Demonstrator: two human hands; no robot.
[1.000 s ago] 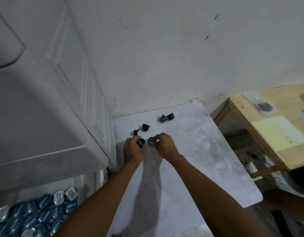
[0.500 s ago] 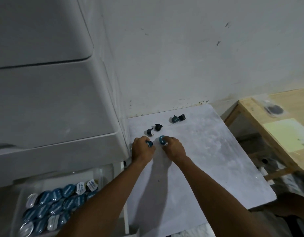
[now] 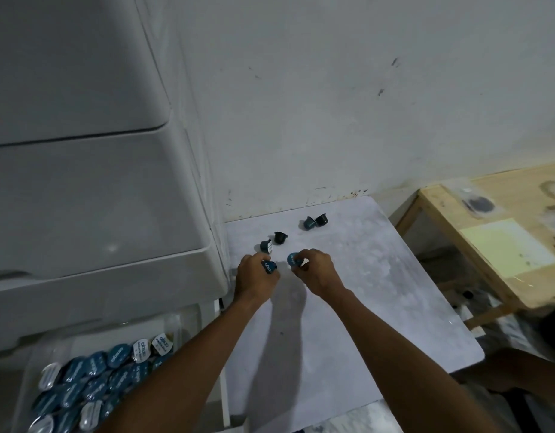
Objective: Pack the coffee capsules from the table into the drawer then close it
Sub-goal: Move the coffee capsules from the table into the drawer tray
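At the centre of the frame, the left hand (image 3: 255,276) had its fingers curled round a blue coffee capsule (image 3: 269,266), and the right hand (image 3: 316,275) pinched a second capsule (image 3: 292,259), both over the white table (image 3: 379,276). Four more lay on the table above the hands: a near pair (image 3: 266,246) just above the left hand, and a far pair (image 3: 321,220), touching, further up and right. In the lower left, the open drawer (image 3: 176,326) held many packed capsules (image 3: 98,376), most with lids up.

Your left hand (image 3: 254,281) tilts its capsule (image 3: 269,266) lid-up; your right hand (image 3: 316,273) edges toward 3 o'clock; more drawer (image 3: 173,321) shows at 7 o'clock.
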